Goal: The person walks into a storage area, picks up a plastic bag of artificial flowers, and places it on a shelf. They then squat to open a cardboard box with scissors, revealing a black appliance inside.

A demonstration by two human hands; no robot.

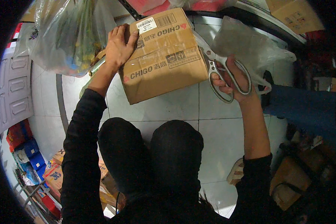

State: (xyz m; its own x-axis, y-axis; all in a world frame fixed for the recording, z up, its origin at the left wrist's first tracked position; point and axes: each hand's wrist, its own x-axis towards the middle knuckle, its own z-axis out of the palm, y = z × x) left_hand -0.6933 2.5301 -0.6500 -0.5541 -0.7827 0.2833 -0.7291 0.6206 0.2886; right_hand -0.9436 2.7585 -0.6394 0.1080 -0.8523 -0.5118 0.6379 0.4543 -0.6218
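Scissors at the box's right side, left hand across on the other

The box [164, 63] sits ahead of the person's knees [147, 149], above the white tiled floor [156, 110]; whether its full weight rests there cannot be told. It lies between the two hands, turned at a slant so that its near edge climbs from lower left to upper right. Which of its sides is longest is hard to judge from this angle. A band of clear tape [164, 48] runs across the printed face, roughly along that same slant, from the left hand's side toward the scissors' side.

The left hand [120, 46] lies over the box's far left corner. Its thumb is spread from the fingers and rests on the printed face, while the fingers reach over the left edge; whether they clamp or merely press cannot be told.

The right hand [235, 76] is nearer the box's right side, with its fingers closed through the handles of the scissors [212, 63]. The handle loops stand apart. The blades point away from the person and to the left, close along the right edge of the box; their tips are hard to make out, so contact cannot be confirmed. Beyond the right hand lies a pale plastic bag [242, 39], just past the scissors.
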